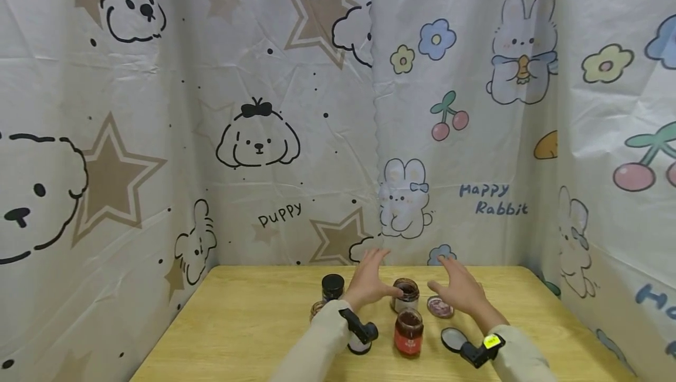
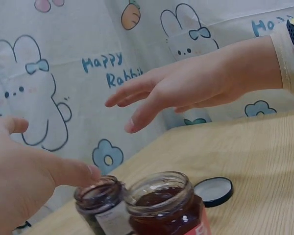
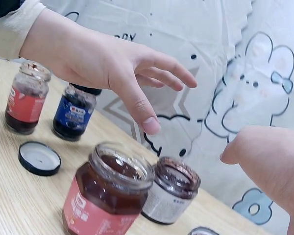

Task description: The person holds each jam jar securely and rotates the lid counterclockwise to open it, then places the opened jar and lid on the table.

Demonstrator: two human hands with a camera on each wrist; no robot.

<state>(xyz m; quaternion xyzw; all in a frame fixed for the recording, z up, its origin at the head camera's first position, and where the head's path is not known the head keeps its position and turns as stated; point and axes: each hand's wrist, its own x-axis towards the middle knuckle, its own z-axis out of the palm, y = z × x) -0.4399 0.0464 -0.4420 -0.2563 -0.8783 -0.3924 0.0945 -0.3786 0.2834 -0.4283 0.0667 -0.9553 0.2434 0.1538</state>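
Both hands hang in the air over the jars with nothing in them. My left hand (image 1: pixel 368 281) has its fingers spread and its thumb overlapping the rim of an open white-label jam jar (image 1: pixel 405 301) in the head view. To the right of that jar is my right hand (image 1: pixel 462 289), fingers and thumb apart, above a patterned jar lid (image 1: pixel 440 307). Nearer the person stands an open red-label jam jar (image 1: pixel 409 338), filled with dark red jam. The right wrist view shows both the red-label jar (image 3: pixel 105 196) and the white-label jar (image 3: pixel 169 196) without lids.
Behind the left forearm stand a dark-lidded blue-label jar (image 3: pixel 73 115) and a smaller red-label jar (image 3: pixel 27 100). One upturned lid (image 1: pixel 360 345) lies by the left wrist, another (image 1: pixel 453 340) by the right. Printed curtains (image 1: pixel 264 188) enclose the wooden table (image 1: pixel 237 323).
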